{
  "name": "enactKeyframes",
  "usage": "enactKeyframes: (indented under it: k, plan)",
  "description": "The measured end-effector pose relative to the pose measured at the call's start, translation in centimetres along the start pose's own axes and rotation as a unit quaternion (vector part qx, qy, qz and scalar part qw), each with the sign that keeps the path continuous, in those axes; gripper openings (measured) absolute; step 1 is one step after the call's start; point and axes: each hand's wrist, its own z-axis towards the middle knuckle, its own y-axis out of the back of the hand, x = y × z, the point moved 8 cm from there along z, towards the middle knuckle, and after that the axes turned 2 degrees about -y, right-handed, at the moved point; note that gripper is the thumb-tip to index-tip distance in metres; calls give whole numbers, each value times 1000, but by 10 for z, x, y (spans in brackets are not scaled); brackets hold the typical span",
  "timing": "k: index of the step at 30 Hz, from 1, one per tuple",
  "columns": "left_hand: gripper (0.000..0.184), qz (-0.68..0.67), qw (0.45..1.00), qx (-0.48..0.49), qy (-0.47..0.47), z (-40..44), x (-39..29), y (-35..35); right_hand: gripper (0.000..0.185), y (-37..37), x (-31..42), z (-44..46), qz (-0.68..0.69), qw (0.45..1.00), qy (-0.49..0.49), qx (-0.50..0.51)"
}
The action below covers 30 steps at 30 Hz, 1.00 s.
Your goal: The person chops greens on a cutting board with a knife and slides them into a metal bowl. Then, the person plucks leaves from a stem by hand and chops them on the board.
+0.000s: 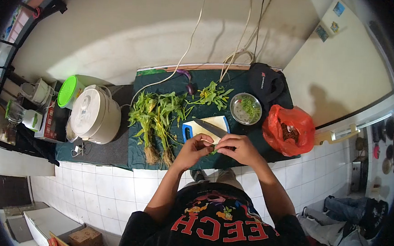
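My left hand (194,151) and my right hand (239,149) meet over the near edge of a white cutting board (221,120) with a blue rim. Both are closed, fingertips pinching a small piece of leafy greens (214,150), mostly hidden by the fingers. A knife (211,127) lies across the board just beyond my hands. Bunches of leafy greens with roots (149,127) rest left of the board. Behind it is a loose pile of leaves (214,95). A metal bowl (233,114) to the right holds cut greens (250,109).
A red plastic bag (273,132) stands open at the table's right end, before a black cap (264,84). Purple eggplants (189,87) lie at the back. A white rice cooker (93,114) and green-lidded container (67,91) stand left. A cable (183,59) crosses the dark tablecloth.
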Motion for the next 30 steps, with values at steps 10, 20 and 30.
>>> enactKeyframes:
  k: [10, 20, 30]
  plan:
    - [29, 41, 999, 26, -3, -8, -13, 1, 11, -10, -20, -13, 135, 972, -155, -110]
    - [20, 168, 976, -55, -124, -12, -21, -1, 14, -17, -36, -23, 186, 951, -189, -157]
    - [19, 49, 991, -99, -79, -10, -5, 13, 15, -28, -53, -23, 243, 929, -208, -187]
